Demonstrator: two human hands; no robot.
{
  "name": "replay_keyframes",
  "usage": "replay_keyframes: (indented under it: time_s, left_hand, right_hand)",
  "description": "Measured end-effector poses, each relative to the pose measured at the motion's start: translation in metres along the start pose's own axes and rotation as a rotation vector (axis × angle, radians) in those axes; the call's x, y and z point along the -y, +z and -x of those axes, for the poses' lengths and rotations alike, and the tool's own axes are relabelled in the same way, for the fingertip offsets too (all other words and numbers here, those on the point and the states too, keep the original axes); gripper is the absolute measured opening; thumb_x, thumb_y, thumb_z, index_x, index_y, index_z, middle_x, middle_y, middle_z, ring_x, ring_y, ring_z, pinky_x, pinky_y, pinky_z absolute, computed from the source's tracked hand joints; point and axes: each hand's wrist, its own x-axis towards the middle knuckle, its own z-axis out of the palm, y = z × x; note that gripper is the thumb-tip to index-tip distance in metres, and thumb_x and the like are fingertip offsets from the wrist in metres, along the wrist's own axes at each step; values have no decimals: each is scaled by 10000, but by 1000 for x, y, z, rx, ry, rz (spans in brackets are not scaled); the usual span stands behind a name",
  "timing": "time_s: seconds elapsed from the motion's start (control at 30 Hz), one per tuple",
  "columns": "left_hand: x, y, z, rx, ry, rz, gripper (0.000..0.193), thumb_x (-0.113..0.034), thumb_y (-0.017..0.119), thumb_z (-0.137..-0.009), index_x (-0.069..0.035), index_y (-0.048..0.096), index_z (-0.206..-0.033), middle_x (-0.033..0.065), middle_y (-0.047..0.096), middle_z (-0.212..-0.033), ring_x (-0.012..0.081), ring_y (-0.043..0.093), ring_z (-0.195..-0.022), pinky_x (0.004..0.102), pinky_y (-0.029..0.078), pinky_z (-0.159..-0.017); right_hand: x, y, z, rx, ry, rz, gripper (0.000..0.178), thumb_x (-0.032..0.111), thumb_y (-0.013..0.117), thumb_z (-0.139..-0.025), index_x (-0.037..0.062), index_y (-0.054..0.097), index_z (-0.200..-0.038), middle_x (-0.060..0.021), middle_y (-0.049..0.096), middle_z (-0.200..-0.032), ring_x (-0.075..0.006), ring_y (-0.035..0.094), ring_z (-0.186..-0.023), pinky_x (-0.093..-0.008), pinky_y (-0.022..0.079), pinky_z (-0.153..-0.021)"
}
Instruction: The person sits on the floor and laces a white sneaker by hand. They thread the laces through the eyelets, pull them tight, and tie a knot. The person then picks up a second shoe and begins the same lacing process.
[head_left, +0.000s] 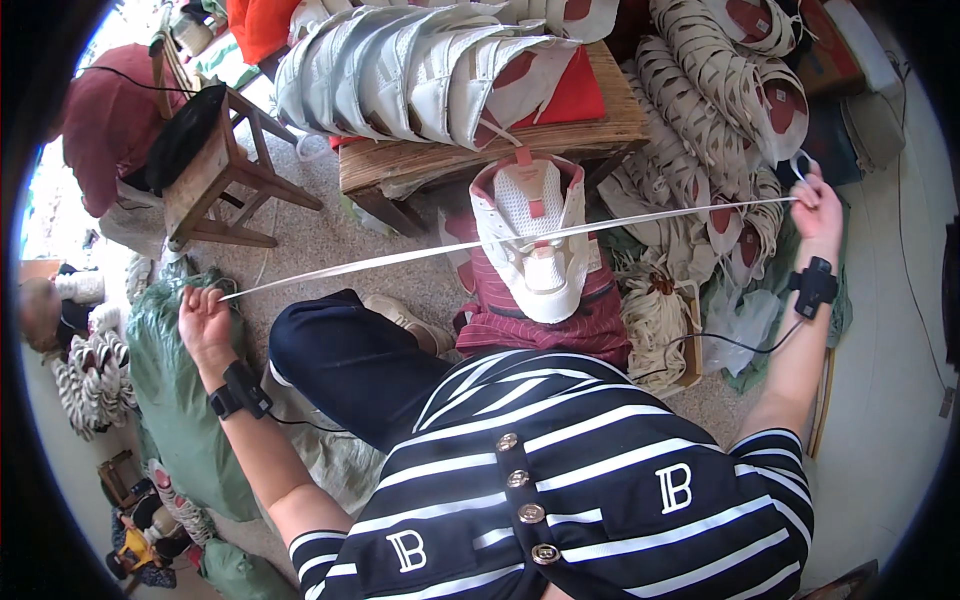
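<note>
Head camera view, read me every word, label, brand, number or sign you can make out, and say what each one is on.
Striped shirt: a white letter-like mark on each side of the chest; I won't copy lettering out.
Gold buttons: any marking is too small to read.
Stacked shoe uppers at right: pale labels on red linings, too small to read.
White lace: no lettering visible.

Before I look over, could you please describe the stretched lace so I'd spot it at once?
Find the wooden bench, top centre. Below it is a pale shoe upper. The lace crosses in front of it, taut between left hand and right hand, unlike slack cream strands nearby.
</note>
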Motion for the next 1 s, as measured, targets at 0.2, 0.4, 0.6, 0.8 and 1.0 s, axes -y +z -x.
replay_keyframes:
  time_s: [0.2,0.4,0.6,0.8,1.0]
  left_hand:
    - [17,17,15,-138,216,-405,229,-196,471,-1063,-17,614,-1063,-41,424,-693,66,322,-549,237,289,-496]
    - [162,122,82,443,534,-1386,232,-134,522,-1008,-49,690,-1143,-33,535,-784,58,420,-639,223,343,-572]
    - [271,150,131,589,-44,-1068,224,-217,538,-1047,-51,688,-1055,-23,645,-840,32,520,-705,193,416,-625]
    - [302,147,146,723,33,-1104,140,-120,602,-1000,8,638,-1046,19,605,-782,61,541,-595,235,445,-519]
    - [309,156,148,592,82,-1167,173,-97,684,-924,7,619,-1045,37,625,-870,74,562,-672,235,458,-573]
  right_hand:
    - [21,-25,26,-515,-366,607,365,-2,448,-982,-36,560,-1328,-6,530,-831,-47,354,-520,-192,297,-434]
    - [-152,109,94,155,62,929,221,119,575,-962,56,667,-1153,76,553,-810,10,449,-597,-147,322,-498]
    - [-240,199,156,951,-508,1389,108,111,695,-885,54,641,-960,-26,564,-884,-180,617,-729,-327,492,-629]
    - [-249,208,154,1102,-810,1645,154,127,697,-835,85,626,-965,-82,545,-903,-273,625,-722,-387,521,-642]
    - [-251,216,153,1041,-669,1734,137,156,697,-828,78,606,-895,-94,563,-883,-291,630,-711,-404,524,-633]
